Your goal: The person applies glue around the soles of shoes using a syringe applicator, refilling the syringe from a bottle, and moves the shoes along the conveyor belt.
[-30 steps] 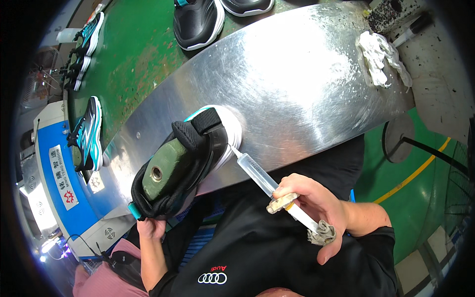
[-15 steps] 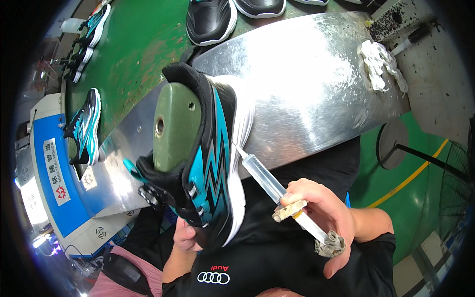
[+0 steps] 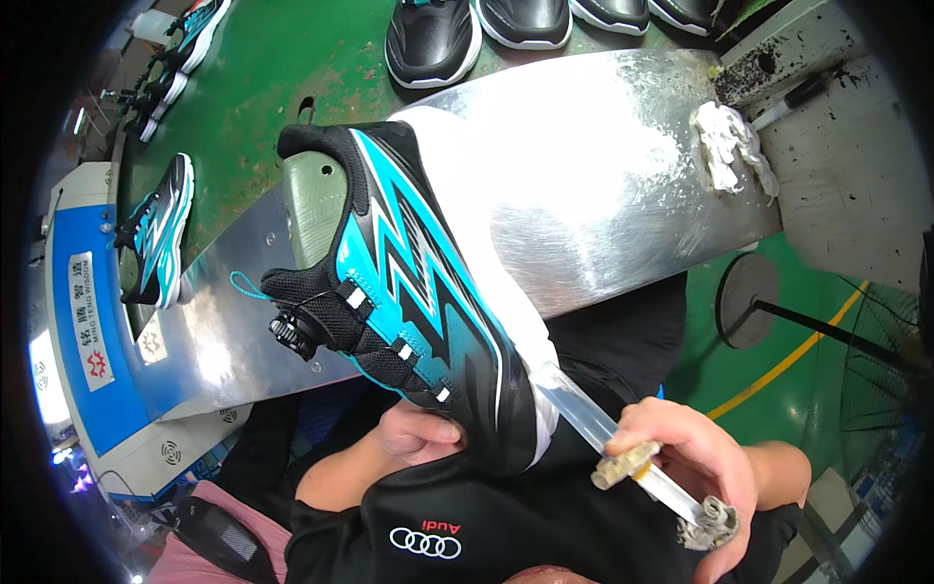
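Note:
A black and turquoise sports shoe (image 3: pixel 413 263) with a white sole lies tilted, its side turned up and its toe toward me. Inside it sits a green shoe last (image 3: pixel 316 200). My left hand (image 3: pixel 420 434) is closed around the toe end, its fingertips partly hidden beneath. In my right hand (image 3: pixel 696 453) is a clear syringe (image 3: pixel 584 414), the thumb by its cloth-wrapped flange and the fingers around the wrapped plunger end. The syringe's tip is at the white sole edge near the forefoot; the exact contact is hard to make out against the white.
A shiny metal plate (image 3: pixel 603 195) lies under the shoe. Several black shoes (image 3: pixel 433 44) stand on the green table (image 3: pixel 253 107) beyond it. Another turquoise shoe (image 3: pixel 161 234) stands at left. Crumpled white tissue (image 3: pixel 728 146) lies at the plate's right end, near a marker-like tool (image 3: pixel 790 102).
The shoe has rolled so more of its side faces up. My right hand and the syringe have moved right and nearer me, the tip shifting along the sole toward the toe.

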Tool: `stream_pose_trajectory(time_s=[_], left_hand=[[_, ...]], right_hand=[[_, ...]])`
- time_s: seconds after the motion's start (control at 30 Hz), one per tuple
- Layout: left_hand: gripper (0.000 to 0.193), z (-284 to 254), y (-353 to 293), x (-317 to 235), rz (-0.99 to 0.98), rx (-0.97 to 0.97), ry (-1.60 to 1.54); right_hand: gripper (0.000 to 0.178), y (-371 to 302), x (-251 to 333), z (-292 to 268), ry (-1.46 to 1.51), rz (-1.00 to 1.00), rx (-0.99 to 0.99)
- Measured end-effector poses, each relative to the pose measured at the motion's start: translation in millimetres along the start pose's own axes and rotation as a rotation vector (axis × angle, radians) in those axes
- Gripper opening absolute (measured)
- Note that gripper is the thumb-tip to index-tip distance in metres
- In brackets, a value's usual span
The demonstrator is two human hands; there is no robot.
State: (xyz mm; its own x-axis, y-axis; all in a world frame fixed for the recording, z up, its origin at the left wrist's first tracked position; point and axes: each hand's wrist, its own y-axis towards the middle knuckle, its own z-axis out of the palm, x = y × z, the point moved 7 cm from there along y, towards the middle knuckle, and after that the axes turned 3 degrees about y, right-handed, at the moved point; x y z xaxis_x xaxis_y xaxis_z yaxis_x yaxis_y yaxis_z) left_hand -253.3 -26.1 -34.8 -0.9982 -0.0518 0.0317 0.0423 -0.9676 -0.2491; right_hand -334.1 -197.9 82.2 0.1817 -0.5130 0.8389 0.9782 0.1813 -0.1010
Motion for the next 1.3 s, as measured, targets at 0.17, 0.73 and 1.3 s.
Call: stream_pose_trajectory(time_s=[0.17,0.73,1.3], left_hand=[[0.046,1,27,12,-0.1,-0.062,0.04],[0.03,26,109,13,-0.058,0.121,0.191],[0.031,49,134,5,0.021,0.136,0.156]], right_hand=[[0.114,-22,26,10,-0.253,-0.066,0.073],[0.095,-78,34,4,-0.45,-0.313,-0.255],[0.091,-68,17,9,-0.932,-0.481,-0.326]])
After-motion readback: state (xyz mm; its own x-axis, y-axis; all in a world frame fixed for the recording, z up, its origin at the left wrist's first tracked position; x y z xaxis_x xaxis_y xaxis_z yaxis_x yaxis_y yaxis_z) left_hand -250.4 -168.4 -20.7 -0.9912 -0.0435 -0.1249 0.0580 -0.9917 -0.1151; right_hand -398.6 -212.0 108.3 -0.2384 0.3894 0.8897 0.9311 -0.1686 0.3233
